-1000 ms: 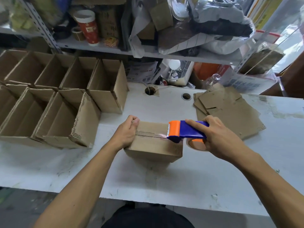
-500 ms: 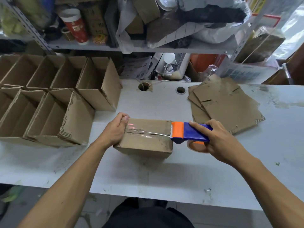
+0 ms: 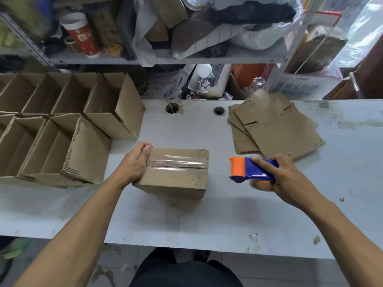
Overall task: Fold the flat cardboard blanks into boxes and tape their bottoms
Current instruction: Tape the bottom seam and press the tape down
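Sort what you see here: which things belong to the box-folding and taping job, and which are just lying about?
Job: taped box, tape dispenser, flat blanks, finished boxes.
Lying about: red cup, plastic bags, shelf clutter.

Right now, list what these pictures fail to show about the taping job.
- Tape roll, head view: mostly hidden under the right hand and dispenser.
- Box left end: covered by the left hand, so the tape's start is unseen.
- Dispenser blade: blurred.
- Finished boxes: cut off by the left edge.
- Flat blanks: overlapped, count unclear.
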